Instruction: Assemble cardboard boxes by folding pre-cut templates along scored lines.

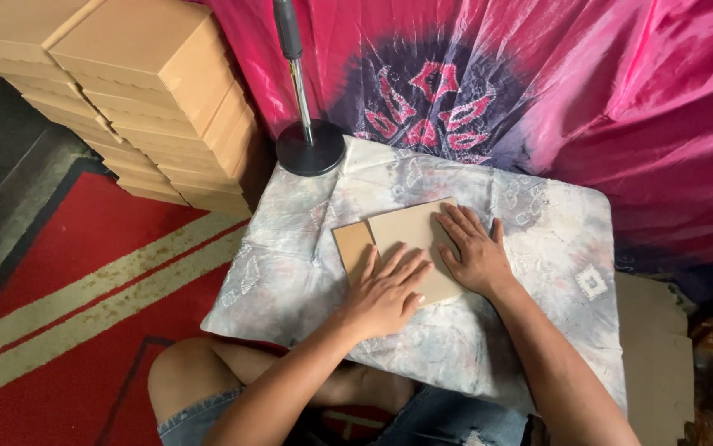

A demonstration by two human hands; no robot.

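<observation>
While both palms lie flat and open, my left hand [385,293] and right hand [474,252] press the tan cardboard sheet [406,235] on the cloth-covered counter [538,248]; I judge uneven pressure on that loose cloth could skew it

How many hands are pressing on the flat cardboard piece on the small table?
2. The left hand lies flat on the near-left part of the cardboard piece; the right hand lies flat on its right part.
</observation>
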